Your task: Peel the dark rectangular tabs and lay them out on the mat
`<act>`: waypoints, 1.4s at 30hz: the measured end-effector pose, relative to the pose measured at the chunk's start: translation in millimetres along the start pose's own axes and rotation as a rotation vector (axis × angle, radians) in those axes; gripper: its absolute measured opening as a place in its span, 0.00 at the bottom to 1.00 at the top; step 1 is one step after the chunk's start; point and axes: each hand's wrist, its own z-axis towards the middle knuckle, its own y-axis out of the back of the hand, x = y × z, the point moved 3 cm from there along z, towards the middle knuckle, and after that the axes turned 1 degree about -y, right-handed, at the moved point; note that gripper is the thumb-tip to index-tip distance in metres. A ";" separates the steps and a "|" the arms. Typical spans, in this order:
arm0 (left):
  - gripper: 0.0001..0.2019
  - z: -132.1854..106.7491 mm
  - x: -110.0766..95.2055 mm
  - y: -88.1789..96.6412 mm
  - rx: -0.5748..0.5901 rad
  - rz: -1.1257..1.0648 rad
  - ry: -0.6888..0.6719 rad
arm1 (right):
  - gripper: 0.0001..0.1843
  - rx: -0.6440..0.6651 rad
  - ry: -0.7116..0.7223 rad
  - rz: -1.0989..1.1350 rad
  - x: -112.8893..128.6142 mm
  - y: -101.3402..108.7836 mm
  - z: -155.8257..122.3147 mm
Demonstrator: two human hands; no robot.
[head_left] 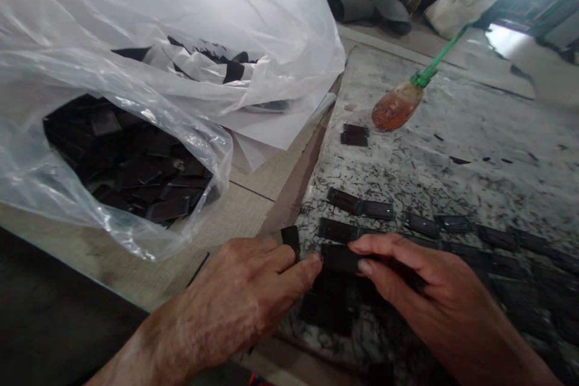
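1. Head view: flat, dark, rectangular piece (pixel 338 258) sits between both hands, over the whitish, black-flecked tabletop (pixel 389 172); can't tell if it touches down.
2. Right hand (pixel 436 283): thumb and index fingers pinched on the piece's right end.
3. Left hand (pixel 256 289): thumb tip at the left end, apparently touching; grip not readable. Short black strip (pixel 291 237) by its index, can't tell if held.
4. Key relation: long axis runs roughly left-right, hand to hand. Piece extends left from the right fingers. Both hands equally close.
5. Dark rectangular pieces in rows (pixel 377 210) just beyond and rightward.
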 end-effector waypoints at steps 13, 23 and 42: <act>0.17 -2.0 1.9 -0.2 -0.012 -0.006 -0.019 | 0.11 -0.060 0.004 -0.069 1.3 -8.7 0.5; 0.18 -0.3 1.8 0.9 -0.028 -0.026 -0.030 | 0.11 -0.048 -0.028 -0.058 0.3 -11.3 2.3; 0.23 4.3 4.9 -9.1 0.013 -0.025 -0.028 | 0.12 -0.016 0.093 -0.201 -2.3 8.0 -25.4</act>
